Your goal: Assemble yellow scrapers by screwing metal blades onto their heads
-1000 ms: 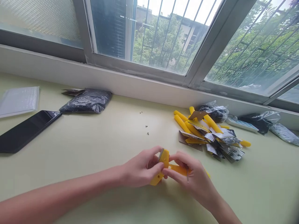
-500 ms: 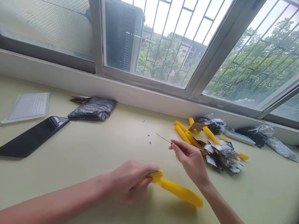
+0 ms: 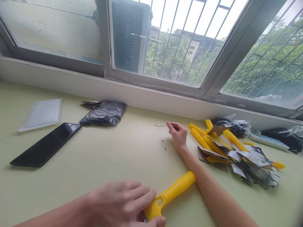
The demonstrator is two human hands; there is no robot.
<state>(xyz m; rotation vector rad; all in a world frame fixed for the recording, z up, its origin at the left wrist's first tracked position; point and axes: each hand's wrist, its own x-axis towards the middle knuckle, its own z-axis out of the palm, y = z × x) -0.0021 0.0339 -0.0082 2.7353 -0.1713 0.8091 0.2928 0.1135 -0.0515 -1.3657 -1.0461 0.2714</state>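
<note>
My left hand [image 3: 125, 201] is closed on the head of a yellow scraper [image 3: 176, 192]. Its handle slants up to the right and ends by my right forearm. A grey metal part shows at the head, mostly hidden by my fingers. Farther back, my right hand [image 3: 177, 134] pinches a thin metal rod [image 3: 162, 126] that points left, low over the table. The rod's tip is beside a pair of tiny screws [image 3: 155, 125]. Nearer to me lie two more small screws, one screw [image 3: 162, 140] behind the other screw [image 3: 165, 149].
On the right is a heap of yellow handles [image 3: 201, 138] and crumpled cards [image 3: 255, 157]. Bagged black items [image 3: 233, 126] lie behind it. To the left are a black panel [image 3: 44, 146], a wrapped white keyboard [image 3: 44, 113] and a black plastic packet [image 3: 104, 113]. A windowsill [image 3: 151, 101] bounds the table's back.
My right hand has moved away from me, bringing the rod to the far screws. My left hand has come nearer and turned the scraper, so its handle now points up and right.
</note>
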